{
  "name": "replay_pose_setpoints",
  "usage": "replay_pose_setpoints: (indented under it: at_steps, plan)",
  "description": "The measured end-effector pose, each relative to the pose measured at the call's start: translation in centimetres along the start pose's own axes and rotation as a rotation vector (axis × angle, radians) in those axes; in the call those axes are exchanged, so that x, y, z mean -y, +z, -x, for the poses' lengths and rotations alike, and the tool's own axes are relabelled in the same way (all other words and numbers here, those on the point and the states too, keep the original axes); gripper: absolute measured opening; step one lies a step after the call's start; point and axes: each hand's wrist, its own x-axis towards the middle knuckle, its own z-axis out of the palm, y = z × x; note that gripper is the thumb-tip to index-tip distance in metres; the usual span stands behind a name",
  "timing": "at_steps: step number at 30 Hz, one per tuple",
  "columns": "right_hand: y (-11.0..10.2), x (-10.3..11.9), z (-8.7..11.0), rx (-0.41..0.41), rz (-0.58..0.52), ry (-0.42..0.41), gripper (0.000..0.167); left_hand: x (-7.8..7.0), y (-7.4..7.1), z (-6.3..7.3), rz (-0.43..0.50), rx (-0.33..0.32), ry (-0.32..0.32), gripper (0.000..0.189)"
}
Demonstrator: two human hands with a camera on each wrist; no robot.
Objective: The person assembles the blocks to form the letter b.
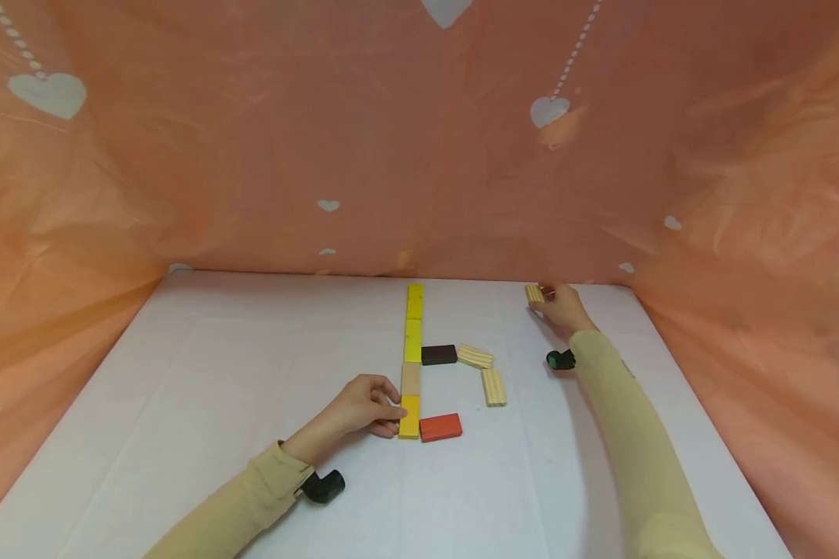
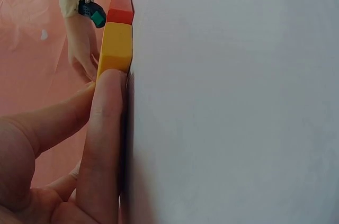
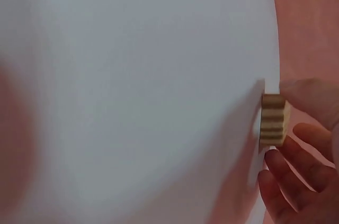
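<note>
My left hand (image 1: 363, 404) is at the near end of a straight row of blocks, its thumb and fingers on the left edge of the orange-yellow block (image 1: 410, 425). In the left wrist view that yellow block (image 2: 116, 44) shows just beyond a fingertip. Beside it lies a red block (image 1: 440, 427), angled off to the right. At the far right of the table, my right hand (image 1: 562, 308) pinches a ridged natural-wood block (image 1: 534, 293). Thumb and fingers grip opposite ends of this ridged block (image 3: 273, 120) in the right wrist view.
Farther up the row come a plain wood block (image 1: 410, 379) and yellow blocks (image 1: 413, 339). A dark brown block (image 1: 438, 355) and two ridged wood blocks (image 1: 475, 356) curve off rightward. The white tabletop (image 1: 238, 349) meets an orange curtain (image 1: 363, 140) behind and at both sides.
</note>
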Motion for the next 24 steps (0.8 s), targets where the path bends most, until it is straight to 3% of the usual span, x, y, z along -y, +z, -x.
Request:
replay_pose_setpoints:
  at_steps: [6, 24]
  plan:
    - [-0.09, 0.18, 0.07, 0.038, -0.006, 0.03, 0.048, -0.06, 0.11, 0.13, 0.014, 0.01, 0.012, 0.024]
    - [0.17, 0.76, 0.6, 0.114, 0.001, -0.018, 0.045, 0.13, 0.04, -0.03, 0.018, 0.013, 0.025, 0.024]
